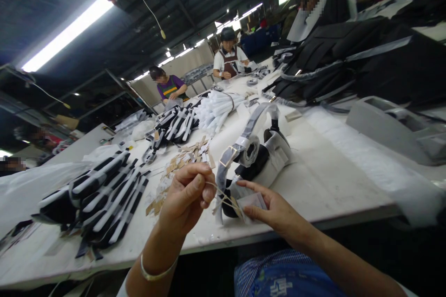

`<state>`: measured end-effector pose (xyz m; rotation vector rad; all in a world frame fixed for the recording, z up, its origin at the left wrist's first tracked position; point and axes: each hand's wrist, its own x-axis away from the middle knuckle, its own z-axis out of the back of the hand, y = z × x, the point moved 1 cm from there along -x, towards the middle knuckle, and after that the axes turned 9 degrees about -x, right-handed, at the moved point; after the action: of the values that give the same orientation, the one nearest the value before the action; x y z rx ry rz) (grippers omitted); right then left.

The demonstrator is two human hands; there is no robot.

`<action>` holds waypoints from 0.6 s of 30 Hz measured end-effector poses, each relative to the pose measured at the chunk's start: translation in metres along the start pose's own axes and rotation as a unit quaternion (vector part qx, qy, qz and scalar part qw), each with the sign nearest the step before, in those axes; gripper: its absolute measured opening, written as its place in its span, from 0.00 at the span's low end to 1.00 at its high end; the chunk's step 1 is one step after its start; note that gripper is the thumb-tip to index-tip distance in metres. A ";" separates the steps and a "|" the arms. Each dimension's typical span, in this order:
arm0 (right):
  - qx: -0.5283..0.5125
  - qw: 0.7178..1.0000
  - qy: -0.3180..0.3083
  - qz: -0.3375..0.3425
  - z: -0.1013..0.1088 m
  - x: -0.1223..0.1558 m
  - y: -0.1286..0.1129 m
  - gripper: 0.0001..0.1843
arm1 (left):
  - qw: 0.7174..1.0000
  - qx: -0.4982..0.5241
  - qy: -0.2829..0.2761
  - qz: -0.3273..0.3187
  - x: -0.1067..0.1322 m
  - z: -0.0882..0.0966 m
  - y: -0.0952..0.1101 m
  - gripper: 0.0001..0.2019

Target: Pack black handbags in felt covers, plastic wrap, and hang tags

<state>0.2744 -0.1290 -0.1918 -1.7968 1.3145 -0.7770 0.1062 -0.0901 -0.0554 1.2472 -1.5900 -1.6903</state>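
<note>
Between the thumb and fingers of my left hand (184, 197) a thin pale string (223, 193) is pinched. It runs across to a small tan tag (237, 206) beside my right hand (278, 209). My right hand grips a small translucent packet (256, 200) between thumb and fingers; whether tag and packet are joined I cannot tell. Just beyond both hands stands a black bag with pale wrapping (278, 155). Its strap (253, 120), covered in clear film, arches over it and carries a gold-coloured buckle (228, 156).
Bundles of black-and-white wrapped straps (108, 195) lie at the left of the white table (324, 181). Loose tan and white tags (188, 155) are scattered mid-table. White wrapped rolls (218, 109) lie farther back. Black bags (334, 60) pile at the right. Two co-workers (230, 62) work at the far end.
</note>
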 end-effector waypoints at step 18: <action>-0.055 0.993 0.052 0.094 -0.024 0.020 -0.022 0.19 | 0.998 -0.018 -0.022 0.058 0.004 -0.008 -0.008 0.06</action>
<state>0.2718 -0.1499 -0.1598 -1.7057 1.5973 -0.7152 0.1133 -0.0965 -0.0632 1.0868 -1.6174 -1.6764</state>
